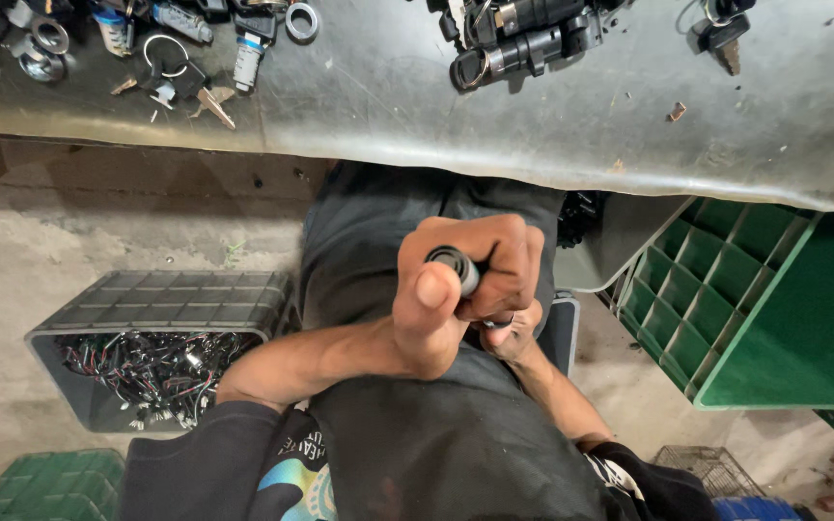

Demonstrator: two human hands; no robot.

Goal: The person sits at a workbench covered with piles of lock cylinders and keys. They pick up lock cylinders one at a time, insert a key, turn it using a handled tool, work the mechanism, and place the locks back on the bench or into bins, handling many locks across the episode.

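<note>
Item: small dark cylinder (456,267), held over my lap, just near of the grey bench (571,116) edge; my left hand (465,289) clenched round it, thumb beside its ringed end; my right hand (512,333) tucked underneath, mostly hidden, grip unclear; wire-filled crate (152,357) left, green divided tray (726,299) right

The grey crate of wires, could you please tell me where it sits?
In the head view, the grey crate sits on the floor at lower left, beside the left forearm, below the bench.

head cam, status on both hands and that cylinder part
Left hand fisted round small black-and-silver cylinder, thumb by its end. Right hand mostly hidden beneath. Held over lap, below workbench; nothing in the way.
</note>
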